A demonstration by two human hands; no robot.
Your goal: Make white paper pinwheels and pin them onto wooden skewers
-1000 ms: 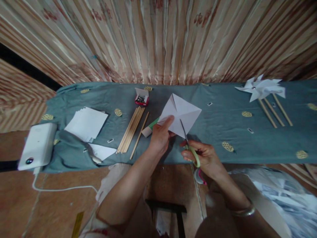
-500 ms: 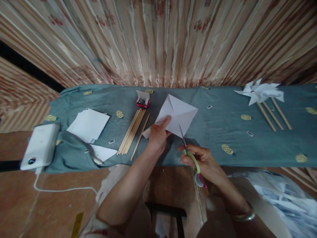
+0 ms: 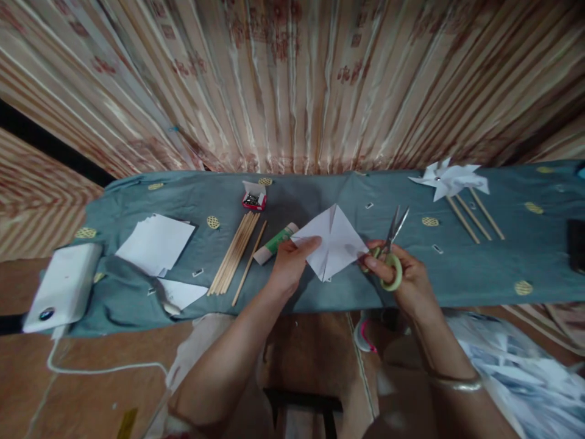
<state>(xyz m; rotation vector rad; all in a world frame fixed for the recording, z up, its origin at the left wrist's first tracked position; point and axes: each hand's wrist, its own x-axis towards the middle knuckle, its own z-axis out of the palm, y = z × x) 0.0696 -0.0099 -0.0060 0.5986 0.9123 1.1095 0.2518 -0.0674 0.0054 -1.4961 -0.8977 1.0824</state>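
A square of white paper (image 3: 336, 238) with diagonal creases is held up over the table's front half. My left hand (image 3: 289, 262) pinches its left corner, thumb on top. At the opposite corner my right hand (image 3: 402, 271) has its fingertips on the paper's edge while gripping a pair of scissors (image 3: 393, 244) with light green handles. The scissor blades point up and away from the paper, slightly apart. Just behind my left hand lies a green and white tube (image 3: 276, 242), partly covered by that hand.
Wooden sticks (image 3: 235, 253) and a small red box of metal pins (image 3: 254, 196) lie left of centre. Further left are stacked white paper sheets (image 3: 158, 241), a cut paper piece (image 3: 183, 294) and a white power bank (image 3: 64, 286). Paper pinwheels (image 3: 450, 178) on sticks rest at the right.
The scissors have come off the paper and swung upward in my right hand, whose fingers now touch the paper's right corner. The paper has turned, and the green tube has come into view.
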